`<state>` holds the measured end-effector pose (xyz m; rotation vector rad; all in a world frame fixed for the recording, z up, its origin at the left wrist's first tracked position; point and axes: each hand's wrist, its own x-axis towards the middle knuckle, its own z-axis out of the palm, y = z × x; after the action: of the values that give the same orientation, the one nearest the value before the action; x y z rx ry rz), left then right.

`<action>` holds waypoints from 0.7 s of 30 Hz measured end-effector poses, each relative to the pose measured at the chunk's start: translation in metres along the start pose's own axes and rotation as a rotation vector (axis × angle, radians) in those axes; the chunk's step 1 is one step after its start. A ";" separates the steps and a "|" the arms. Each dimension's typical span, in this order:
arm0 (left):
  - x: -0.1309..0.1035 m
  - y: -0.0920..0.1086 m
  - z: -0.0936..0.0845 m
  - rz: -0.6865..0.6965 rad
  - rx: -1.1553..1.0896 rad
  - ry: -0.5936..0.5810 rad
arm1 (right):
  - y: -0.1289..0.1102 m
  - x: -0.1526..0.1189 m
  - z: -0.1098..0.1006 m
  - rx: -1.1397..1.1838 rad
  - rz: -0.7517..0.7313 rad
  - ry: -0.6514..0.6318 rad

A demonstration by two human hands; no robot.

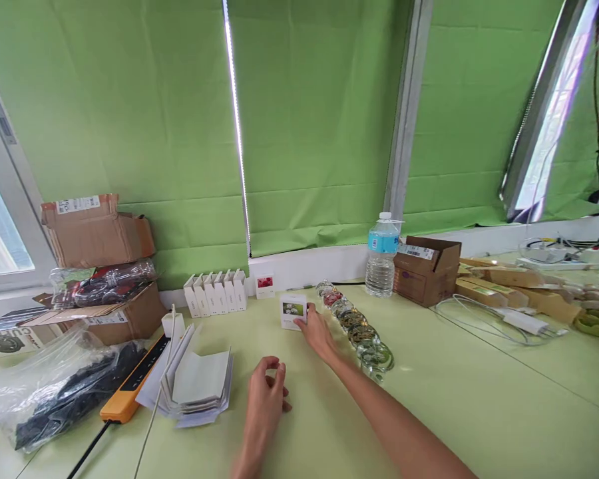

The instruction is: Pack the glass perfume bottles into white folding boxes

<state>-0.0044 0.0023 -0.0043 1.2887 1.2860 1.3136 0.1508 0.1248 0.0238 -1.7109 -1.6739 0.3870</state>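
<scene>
My right hand (317, 329) grips the right side of a small white box (293, 311) that stands upright on the pale green table and has a picture of white flowers on its front. Lower and to the left, my left hand (268, 389) hovers over the table with its fingers curled; whether something small is between them is hidden. A similar box with a red picture (265, 285) stands against the wall behind. Left of it is a row of several white boxes (215, 293). An overlapping line of clear-wrapped round items (355, 324) lies beside my right hand.
Folded white sheets (202, 379) lie left of my left hand, near an orange power strip (124, 396) and a plastic bag (60, 386). Cardboard boxes (97, 236) are stacked at left. A water bottle (381, 259), an open carton (426, 273) and a cabled white adapter (524, 321) are at right.
</scene>
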 end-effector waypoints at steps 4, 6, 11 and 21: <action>0.003 0.000 0.000 -0.040 0.025 0.002 | -0.002 0.040 0.011 -0.027 0.056 0.072; 0.004 0.002 0.000 -0.073 0.041 -0.002 | -0.001 0.061 0.016 -0.032 0.079 0.089; 0.006 0.005 0.002 -0.121 0.058 -0.006 | -0.002 0.112 0.034 -0.029 0.108 0.089; 0.010 0.004 0.001 -0.167 0.103 -0.015 | -0.003 0.144 0.088 0.040 0.156 0.198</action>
<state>-0.0043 0.0124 0.0010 1.2299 1.4348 1.1316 0.1079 0.2862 0.0002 -1.7939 -1.3887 0.3095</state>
